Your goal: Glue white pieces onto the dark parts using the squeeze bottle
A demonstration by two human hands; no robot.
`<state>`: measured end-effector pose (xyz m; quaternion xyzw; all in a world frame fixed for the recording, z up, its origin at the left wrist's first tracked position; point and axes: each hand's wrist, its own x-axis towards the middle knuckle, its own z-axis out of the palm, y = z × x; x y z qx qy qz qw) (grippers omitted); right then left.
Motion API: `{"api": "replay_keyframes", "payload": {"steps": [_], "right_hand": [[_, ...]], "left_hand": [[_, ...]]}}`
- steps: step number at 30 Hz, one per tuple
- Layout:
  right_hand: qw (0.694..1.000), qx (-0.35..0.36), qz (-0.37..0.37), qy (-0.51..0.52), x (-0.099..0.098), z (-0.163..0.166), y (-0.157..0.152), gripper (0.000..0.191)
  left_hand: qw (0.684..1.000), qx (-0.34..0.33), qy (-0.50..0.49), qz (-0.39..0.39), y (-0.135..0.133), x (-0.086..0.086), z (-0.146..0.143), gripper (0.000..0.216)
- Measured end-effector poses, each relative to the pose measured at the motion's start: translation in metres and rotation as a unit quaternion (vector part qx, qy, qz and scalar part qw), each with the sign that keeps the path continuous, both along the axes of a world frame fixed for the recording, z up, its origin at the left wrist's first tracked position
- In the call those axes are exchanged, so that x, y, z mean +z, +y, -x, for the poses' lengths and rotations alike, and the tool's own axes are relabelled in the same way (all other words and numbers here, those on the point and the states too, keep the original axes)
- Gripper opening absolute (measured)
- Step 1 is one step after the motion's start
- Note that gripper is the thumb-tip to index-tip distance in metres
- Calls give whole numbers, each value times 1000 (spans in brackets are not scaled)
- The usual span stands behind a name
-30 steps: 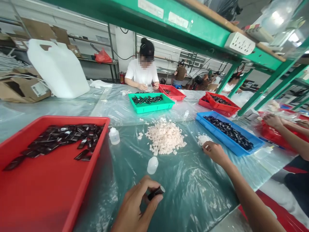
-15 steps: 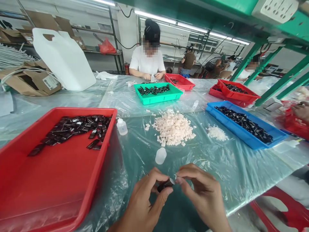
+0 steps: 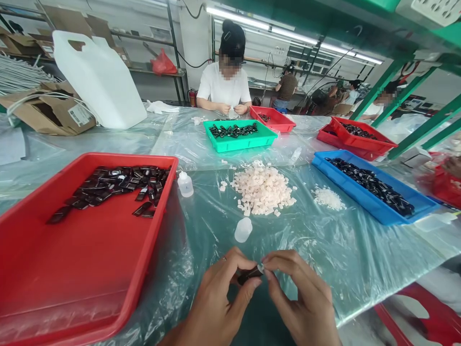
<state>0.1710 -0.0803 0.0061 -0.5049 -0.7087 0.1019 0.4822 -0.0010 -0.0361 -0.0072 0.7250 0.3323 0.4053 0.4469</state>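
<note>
My left hand point(image 3: 225, 293) is closed around a small, glossy black plastic casing point(image 3: 249, 274), thumb below and index finger above. At the casing's right end, my right hand point(image 3: 300, 293) pinches a tiny whitish piece point(image 3: 261, 267), its fingertips against that end. How the piece sits in the casing is partly hidden by the fingers. Beyond my hands a translucent white cup-like container point(image 3: 243, 230) lies on the plastic-covered table. Behind it is a heap of small cream-coloured pieces point(image 3: 262, 189), with a smaller pile of clear white bits point(image 3: 328, 197) to its right.
A large red tray point(image 3: 144, 269) with black casings stands at left, beside a small dropper bottle point(image 3: 185, 184). A blue tray point(image 3: 363, 198) and a green tray point(image 3: 245, 142) also hold black parts. Across the table a co-worker point(image 3: 224, 86) handles something white. A large white jug point(image 3: 101, 81) stands back left.
My right fingertips have moved in from just off the casing's end to touch it, bringing the tiny whitish piece against it. My left hand keeps its grip. The view has shifted slightly.
</note>
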Motion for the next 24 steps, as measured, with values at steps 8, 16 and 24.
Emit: {"api": "replay_keyframes", "payload": {"steps": [8, 16, 24], "right_hand": [[999, 6, 19, 34, 0, 2, -1, 19], [994, 7, 8, 106, -13, 10, -9, 29], [991, -9, 7, 136, -17, 20, -11, 33]], "left_hand": [[1000, 4, -16, 24, -2, 5, -2, 11], [997, -1, -50, 52, -8, 2, -2, 10], [997, 9, -56, 52, -11, 0, -2, 13]]}}
